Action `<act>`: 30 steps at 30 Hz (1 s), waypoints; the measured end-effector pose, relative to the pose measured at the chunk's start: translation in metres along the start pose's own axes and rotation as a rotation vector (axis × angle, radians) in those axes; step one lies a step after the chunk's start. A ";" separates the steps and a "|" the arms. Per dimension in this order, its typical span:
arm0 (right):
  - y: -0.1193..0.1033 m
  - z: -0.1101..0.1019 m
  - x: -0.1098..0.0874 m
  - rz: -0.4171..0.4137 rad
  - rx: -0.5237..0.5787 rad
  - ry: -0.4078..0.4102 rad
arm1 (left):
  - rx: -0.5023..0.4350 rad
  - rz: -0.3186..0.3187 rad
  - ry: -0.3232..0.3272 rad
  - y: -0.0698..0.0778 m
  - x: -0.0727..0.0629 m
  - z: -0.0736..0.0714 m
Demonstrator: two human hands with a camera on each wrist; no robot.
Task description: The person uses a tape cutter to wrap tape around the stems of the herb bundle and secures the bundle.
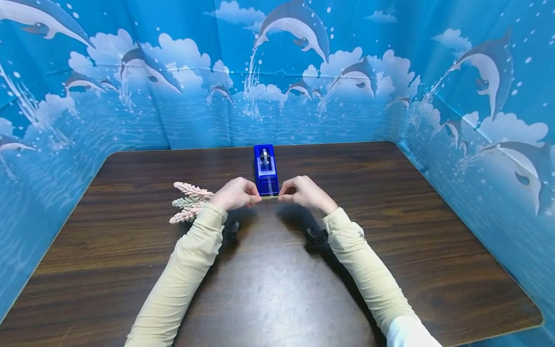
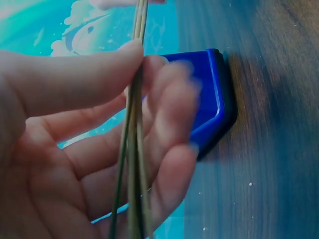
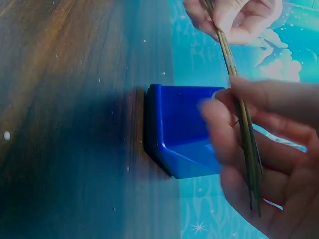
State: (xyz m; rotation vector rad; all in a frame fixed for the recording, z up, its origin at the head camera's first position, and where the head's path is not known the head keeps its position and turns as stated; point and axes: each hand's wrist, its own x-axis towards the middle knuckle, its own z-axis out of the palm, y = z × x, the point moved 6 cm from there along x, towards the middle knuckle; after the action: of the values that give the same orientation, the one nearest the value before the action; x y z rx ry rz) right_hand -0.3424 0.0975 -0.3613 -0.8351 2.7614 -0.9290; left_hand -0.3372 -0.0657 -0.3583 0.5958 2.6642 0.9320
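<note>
A bunch of flower sprays (image 1: 189,203) with pale pink and grey-green heads juts out to the left of my left hand (image 1: 236,193). That hand pinches its thin stems (image 2: 132,149) between thumb and forefinger, the other fingers loosely bent around them. My right hand (image 1: 305,193) pinches the same stems (image 3: 229,59) nearer their cut ends, which stick out past its thumb. The bundle lies sideways across the front of a blue tape dispenser (image 1: 265,166), with a short stretch of stems showing between the two hands.
The dispenser stands near the far edge of the dark wooden table (image 1: 390,270). A blue curtain (image 1: 195,115) printed with dolphins hangs behind the table and along its sides. Black wrist devices show under the left sleeve (image 1: 186,274) and right sleeve (image 1: 368,270).
</note>
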 end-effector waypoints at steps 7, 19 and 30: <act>0.003 0.004 0.002 0.025 0.030 -0.068 | -0.037 -0.032 0.016 0.002 -0.001 -0.002; 0.001 0.004 0.001 0.032 0.007 0.037 | 0.084 -0.077 0.028 -0.002 -0.001 -0.002; 0.005 0.005 0.003 0.051 -0.030 0.021 | 0.100 -0.074 0.141 0.000 -0.003 -0.007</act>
State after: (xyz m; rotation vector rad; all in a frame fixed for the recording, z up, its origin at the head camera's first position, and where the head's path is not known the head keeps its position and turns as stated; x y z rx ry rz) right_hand -0.3457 0.0967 -0.3676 -0.7598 2.8068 -0.8944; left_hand -0.3374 -0.0706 -0.3529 0.4646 2.8513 0.8545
